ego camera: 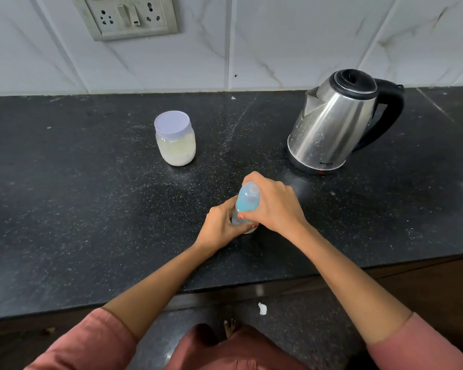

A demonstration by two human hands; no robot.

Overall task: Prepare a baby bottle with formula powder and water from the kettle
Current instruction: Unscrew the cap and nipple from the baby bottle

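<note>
Clear plastic jar [176,141] of whitish powder, pale lilac lid on, stands mid-counter toward the back edge. Left hand [219,225] wraps the lower body of the clear baby bottle [247,202] with blue collar and clear cap, upright near the front edge of the black speckled stone counter [78,209]. Right hand [274,206] clasps its cap. Steel electric kettle [334,124], black lid and handle, far right toward the back

The only lettering is a small brand mark on the kettle [334,124] base, too blurred to read.
</note>
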